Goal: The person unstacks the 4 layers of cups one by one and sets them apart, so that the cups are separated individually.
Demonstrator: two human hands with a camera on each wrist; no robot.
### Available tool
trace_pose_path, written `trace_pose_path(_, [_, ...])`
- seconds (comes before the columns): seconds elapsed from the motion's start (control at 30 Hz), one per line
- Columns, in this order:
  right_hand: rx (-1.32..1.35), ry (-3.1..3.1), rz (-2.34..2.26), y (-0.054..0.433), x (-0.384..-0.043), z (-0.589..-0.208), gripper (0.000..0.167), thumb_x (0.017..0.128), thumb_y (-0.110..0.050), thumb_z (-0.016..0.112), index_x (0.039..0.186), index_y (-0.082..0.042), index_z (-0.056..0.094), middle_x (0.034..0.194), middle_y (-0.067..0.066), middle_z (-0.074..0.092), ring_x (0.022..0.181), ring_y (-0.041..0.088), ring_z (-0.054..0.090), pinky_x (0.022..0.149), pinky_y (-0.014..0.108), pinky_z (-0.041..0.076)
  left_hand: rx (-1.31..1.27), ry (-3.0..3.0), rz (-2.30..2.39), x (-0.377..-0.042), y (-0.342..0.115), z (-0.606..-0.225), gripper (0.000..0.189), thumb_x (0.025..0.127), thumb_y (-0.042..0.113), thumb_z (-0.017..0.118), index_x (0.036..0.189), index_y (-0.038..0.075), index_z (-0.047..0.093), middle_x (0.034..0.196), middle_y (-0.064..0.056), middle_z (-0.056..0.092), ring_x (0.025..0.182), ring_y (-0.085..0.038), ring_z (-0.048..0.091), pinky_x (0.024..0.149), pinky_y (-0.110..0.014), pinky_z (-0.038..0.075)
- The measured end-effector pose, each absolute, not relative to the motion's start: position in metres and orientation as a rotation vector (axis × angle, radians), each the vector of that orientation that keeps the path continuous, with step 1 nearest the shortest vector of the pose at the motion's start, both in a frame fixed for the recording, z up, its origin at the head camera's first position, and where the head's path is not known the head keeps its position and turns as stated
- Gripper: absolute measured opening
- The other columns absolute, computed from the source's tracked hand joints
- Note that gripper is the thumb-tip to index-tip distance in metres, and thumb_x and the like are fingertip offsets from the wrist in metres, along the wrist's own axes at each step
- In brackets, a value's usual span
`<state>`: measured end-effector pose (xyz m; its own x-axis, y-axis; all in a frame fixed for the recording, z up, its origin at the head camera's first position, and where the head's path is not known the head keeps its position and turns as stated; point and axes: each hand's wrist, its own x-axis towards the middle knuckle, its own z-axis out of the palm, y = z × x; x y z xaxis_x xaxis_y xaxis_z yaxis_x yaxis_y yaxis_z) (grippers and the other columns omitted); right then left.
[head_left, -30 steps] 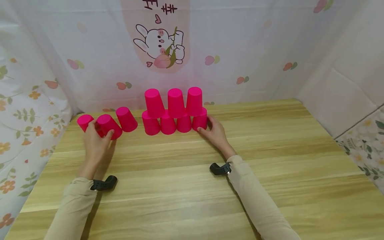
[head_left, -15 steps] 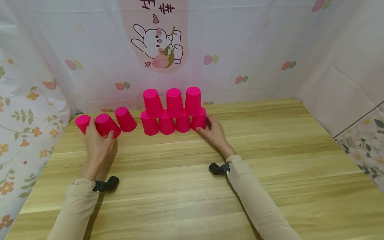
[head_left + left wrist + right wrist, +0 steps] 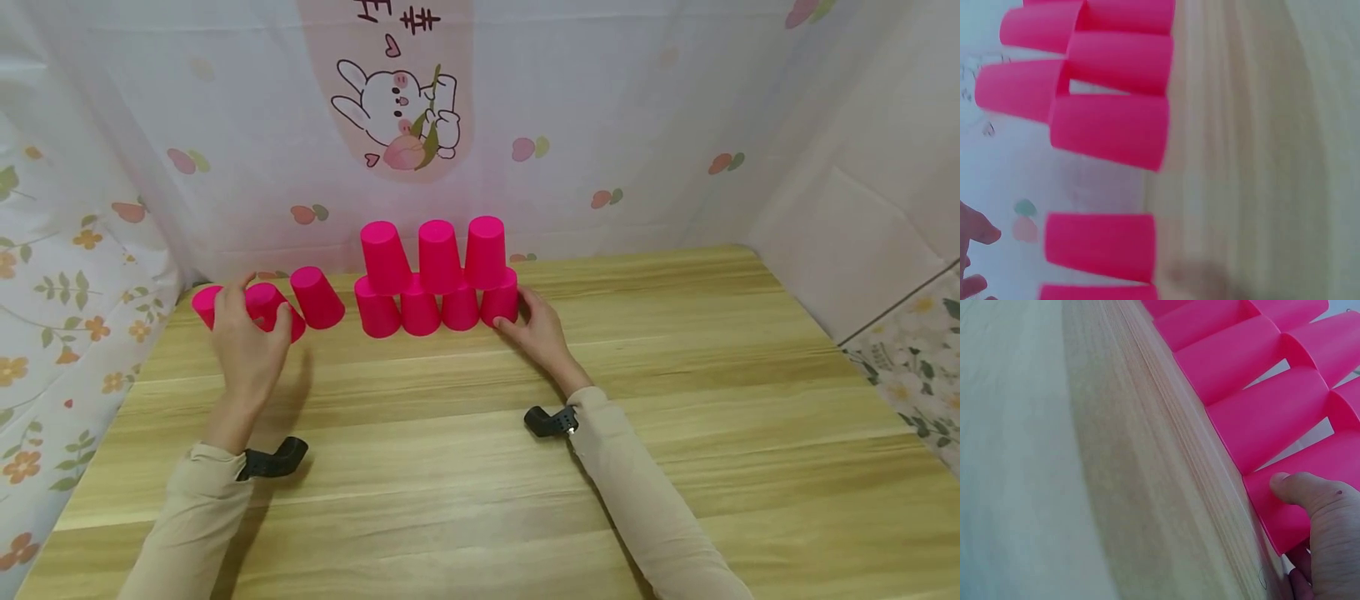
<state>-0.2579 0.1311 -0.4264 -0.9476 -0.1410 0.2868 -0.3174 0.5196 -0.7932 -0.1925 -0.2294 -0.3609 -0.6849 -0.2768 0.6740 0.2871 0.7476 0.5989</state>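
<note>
Pink cups stand upside down along the back of the wooden table. Toward the middle, a bottom row of several cups carries three upper cups (image 3: 438, 257). My right hand (image 3: 543, 337) grips the rightmost bottom cup (image 3: 1282, 509), thumb on its front and fingers behind it. At the left stand three loose cups: a left one (image 3: 206, 307), a middle one (image 3: 264, 298) and a right one (image 3: 318, 298). Over the left and middle ones, my left hand (image 3: 251, 354) has its thumb and fingers spread apart, partly hiding both. Its fingertips (image 3: 988, 232) are apart from the cups in the left wrist view.
The wooden table (image 3: 420, 475) reaches to a white printed curtain (image 3: 570, 100) right behind the cups. A floral cloth (image 3: 67, 333) hangs along the left edge. Each wrist wears a black camera mount (image 3: 276, 458).
My left hand has come up off the middle loose cup and its fingers have spread. The right hand keeps its grip, and the stacked cups stay where they were.
</note>
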Motion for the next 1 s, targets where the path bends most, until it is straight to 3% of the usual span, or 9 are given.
trace_pose_path(0.1, [0.394,-2.571,1.407,0.132,-0.259,-0.428,0.061,0.081,-0.016,0.072,0.132,0.004,0.045,0.129,0.018,0.051,0.120,0.029,0.047,0.100,0.036,0.038,-0.076,-2.131,-0.889,-0.192,-0.217,-0.352,0.041,0.079,0.003,0.065,0.117,-0.006,0.053,0.115,-0.021,0.055,0.107,-0.035,0.048,0.083,-0.049,0.040])
trace_pose_path(0.33, [0.404,-2.563,1.402,0.132,-0.260,-0.428,0.060,0.081,-0.016,0.071,0.132,0.003,0.045,0.128,0.017,0.052,0.120,0.028,0.047,0.100,0.036,0.038,-0.181,-2.153,-0.978,-0.203,-0.194,-0.341,0.040,0.081,0.007,0.066,0.118,-0.005,0.056,0.116,-0.018,0.056,0.100,-0.030,0.052,0.071,-0.029,0.046])
trace_pose_path(0.43, [0.399,-2.566,1.395,0.133,-0.260,-0.428,0.060,0.081,-0.016,0.072,0.132,0.003,0.045,0.128,0.017,0.051,0.120,0.028,0.047,0.100,0.036,0.038,-0.208,-2.184,-1.044,-0.210,-0.187,-0.340,0.042,0.081,0.007,0.067,0.119,-0.005,0.055,0.118,-0.017,0.056,0.108,-0.029,0.052,0.077,-0.035,0.051])
trace_pose_path(0.5, [0.396,-2.573,1.391,0.133,-0.260,-0.428,0.060,0.081,-0.017,0.072,0.132,0.002,0.045,0.128,0.016,0.051,0.120,0.028,0.047,0.100,0.036,0.038,-0.222,-2.204,-1.111,-0.213,-0.181,-0.340,0.043,0.082,0.007,0.067,0.121,-0.004,0.054,0.120,-0.017,0.055,0.110,-0.029,0.051,0.080,-0.044,0.051])
trace_pose_path(0.6, [0.393,-2.576,1.392,0.133,-0.259,-0.427,0.060,0.081,-0.017,0.072,0.132,0.002,0.045,0.128,0.016,0.051,0.120,0.028,0.047,0.100,0.036,0.038,-0.231,-2.230,-1.216,-0.218,-0.174,-0.341,0.045,0.083,0.009,0.067,0.123,-0.003,0.051,0.123,-0.016,0.052,0.112,-0.028,0.050,0.084,-0.048,0.048])
trace_pose_path(1.0, [0.404,-2.565,1.381,0.133,-0.258,-0.428,0.062,0.081,-0.018,0.072,0.132,0.003,0.045,0.129,0.018,0.051,0.121,0.030,0.047,0.101,0.038,0.037,-0.260,-2.253,-1.447,-0.236,-0.147,-0.342,0.063,0.082,0.020,0.069,0.134,0.000,0.039,0.131,-0.015,0.044,0.118,-0.033,0.045,0.095,-0.050,0.041])
